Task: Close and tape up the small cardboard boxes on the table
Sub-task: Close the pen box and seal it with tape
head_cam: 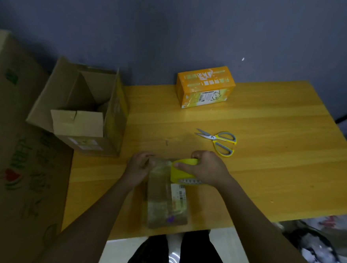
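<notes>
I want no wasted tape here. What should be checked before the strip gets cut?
1. Right hand grips the tape roll: ok.
2. Left hand holds the strip end at the brown box: ok.
3. Strip stuck flat along the seam: cannot tell.
4. Scissors within reach on the table: ok.
5. A free hand for the scissors: not ok.

Blue-grey wall (pixel 196 26) — wooden table (pixel 269 158)

A brown box (pixel 167 202) lay closed near the tabletop's front edge — clear tape on top; an orange box (pixel 205 86) stood shut at the back.
</notes>
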{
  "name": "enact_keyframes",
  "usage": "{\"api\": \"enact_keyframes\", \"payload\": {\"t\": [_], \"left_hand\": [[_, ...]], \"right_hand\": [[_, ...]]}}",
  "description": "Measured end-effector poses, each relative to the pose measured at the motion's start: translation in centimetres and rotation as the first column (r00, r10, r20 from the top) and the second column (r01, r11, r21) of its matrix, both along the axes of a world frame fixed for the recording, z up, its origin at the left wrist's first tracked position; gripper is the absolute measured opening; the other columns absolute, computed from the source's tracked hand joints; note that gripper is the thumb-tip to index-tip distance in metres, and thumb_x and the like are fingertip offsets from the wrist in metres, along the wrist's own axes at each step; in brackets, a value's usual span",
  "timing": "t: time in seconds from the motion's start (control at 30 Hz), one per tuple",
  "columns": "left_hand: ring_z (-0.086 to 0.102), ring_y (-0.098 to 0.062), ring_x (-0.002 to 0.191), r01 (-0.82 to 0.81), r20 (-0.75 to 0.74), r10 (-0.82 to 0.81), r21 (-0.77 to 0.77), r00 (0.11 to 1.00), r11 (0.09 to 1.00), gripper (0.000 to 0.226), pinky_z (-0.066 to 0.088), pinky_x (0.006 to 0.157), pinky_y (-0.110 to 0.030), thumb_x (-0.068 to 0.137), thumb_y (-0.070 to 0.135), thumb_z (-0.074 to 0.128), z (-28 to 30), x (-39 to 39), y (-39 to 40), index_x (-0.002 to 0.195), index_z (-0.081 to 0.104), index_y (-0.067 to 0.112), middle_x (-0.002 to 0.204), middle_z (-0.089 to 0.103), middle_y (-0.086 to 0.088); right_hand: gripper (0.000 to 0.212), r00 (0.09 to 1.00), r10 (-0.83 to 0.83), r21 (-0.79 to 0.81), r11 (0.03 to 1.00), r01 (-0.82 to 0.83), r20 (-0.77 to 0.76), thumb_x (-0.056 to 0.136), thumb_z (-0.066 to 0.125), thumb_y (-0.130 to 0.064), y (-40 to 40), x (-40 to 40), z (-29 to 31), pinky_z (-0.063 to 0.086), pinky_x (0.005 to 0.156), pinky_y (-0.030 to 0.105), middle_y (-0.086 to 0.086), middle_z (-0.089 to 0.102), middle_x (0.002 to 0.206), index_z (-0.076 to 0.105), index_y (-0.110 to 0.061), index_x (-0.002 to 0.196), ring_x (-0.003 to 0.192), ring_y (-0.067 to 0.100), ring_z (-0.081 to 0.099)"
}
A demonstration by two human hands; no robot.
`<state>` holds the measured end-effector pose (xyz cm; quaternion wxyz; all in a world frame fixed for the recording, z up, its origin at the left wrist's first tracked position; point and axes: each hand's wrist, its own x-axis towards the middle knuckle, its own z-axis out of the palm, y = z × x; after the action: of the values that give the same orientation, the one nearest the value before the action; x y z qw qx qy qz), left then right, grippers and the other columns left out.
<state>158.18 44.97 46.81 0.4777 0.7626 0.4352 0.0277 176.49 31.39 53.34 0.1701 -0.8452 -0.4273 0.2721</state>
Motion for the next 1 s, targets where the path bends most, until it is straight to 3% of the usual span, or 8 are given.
{"api": "enact_keyframes", "payload": {"t": [0.1,0.2,0.3,0.37,0.57,0.7,0.83,1.0], "left_hand": [[0.05,-0.032,0.114,0.103,0.02,-0.111,0.246,0.994,0.964,0.024,0.04,0.098,-0.042,0.095,0.016,0.054,-0.9,-1.6,-0.6,0.113,0.067,0.006,0.118,0.055,-0.014],[0.035,-0.034,0.134,0.143,0.037,-0.144,0.043,0.989,0.989,0.038,0.037,0.106,-0.046,0.096,0.0,0.049,-1.3,-2.8,-1.0,0.132,0.053,0.009,0.144,0.034,-0.012],[0.005,-0.021,0.147,0.266,-0.116,-0.29,-0.186,0.95,0.946,0.082,0.03,0.111,-0.047,0.086,0.03,0.07,-1.5,-3.2,-1.0,0.15,0.019,0.03,0.159,-0.007,0.01],[0.005,-0.017,0.147,0.324,-0.159,-0.337,-0.099,0.928,0.941,0.103,0.03,0.111,-0.045,0.072,0.057,0.075,-1.6,-3.5,-1.3,0.15,0.011,0.036,0.158,-0.012,0.016],[0.031,-0.02,0.137,0.308,-0.08,-0.303,0.07,0.95,0.949,0.105,0.05,0.085,-0.035,0.069,0.057,0.077,-3.1,-4.1,-1.5,0.15,0.014,0.036,0.156,-0.005,0.019],[0.038,-0.022,0.133,0.338,-0.101,-0.33,0.085,0.939,0.937,0.103,0.047,0.087,-0.039,0.071,0.063,0.072,-3.5,-4.5,-1.2,0.15,0.012,0.039,0.156,-0.002,0.019],[0.024,-0.021,0.142,0.371,-0.213,-0.346,0.088,0.914,0.925,0.102,0.02,0.111,-0.059,0.07,0.074,0.064,-3.3,-4.0,-1.4,0.149,0.007,0.044,0.159,-0.005,0.018],[0.014,-0.02,0.146,0.352,-0.233,-0.328,0.069,0.915,0.933,0.104,0.006,0.113,-0.056,0.069,0.073,0.065,-3.2,-3.6,-1.6,0.149,0.004,0.045,0.159,-0.012,0.015]], "right_hand": [[0.062,0.99,0.083,-0.084,0.994,-0.073,0.116,0.07,0.055,-0.081,1.9,-2.1,0.7,0.031,0.05,0.03,-0.003,0.046,0.06,0.051,-0.018,0.066,0.065,0.019,0.052],[0.06,0.976,0.144,-0.111,0.986,-0.127,0.162,0.079,0.05,-0.076,3.1,-3.8,1.0,0.039,0.059,0.03,0.001,0.054,0.072,0.058,-0.017,0.079,0.08,0.025,0.061],[0.062,0.969,0.213,-0.147,0.97,-0.195,0.124,0.086,0.049,-0.066,3.9,-4.2,1.4,0.043,0.067,0.031,0.007,0.066,0.103,0.063,-0.012,0.114,0.097,0.026,0.061],[0.061,0.968,0.248,-0.197,0.948,-0.25,-0.037,0.085,0.053,-0.061,4.2,-3.3,2.0,0.039,0.066,0.029,0.004,0.063,0.114,0.06,-0.014,0.123,0.098,0.024,0.058],[0.051,0.935,0.101,-0.085,0.987,-0.137,-0.339,0.072,0.074,-0.058,2.7,-1.1,2.1,0.026,0.055,0.03,-0.001,0.036,0.054,0.05,-0.015,0.059,0.054,0.013,0.039],[0.025,0.967,0.233,-0.067,0.968,-0.241,-0.108,0.071,0.07,-0.066,2.6,-0.2,2.6,0.031,0.046,0.013,-0.018,0.051,0.047,0.068,-0.043,0.062,0.052,-0.004,0.05],[0.063,0.936,0.249,-0.426,0.896,-0.126,0.247,0.073,0.055,-0.078,1.0,2.7,0.6,0.039,0.06,0.027,-0.003,0.057,0.073,0.066,-0.016,0.081,0.086,0.021,0.062],[0.067,0.95,0.183,-0.493,0.869,-0.037,0.251,0.074,0.05,-0.081,0.1,2.8,-2.2,0.042,0.067,0.03,0.003,0.063,0.095,0.062,-0.018,0.093,0.094,0.022,0.062]]}}
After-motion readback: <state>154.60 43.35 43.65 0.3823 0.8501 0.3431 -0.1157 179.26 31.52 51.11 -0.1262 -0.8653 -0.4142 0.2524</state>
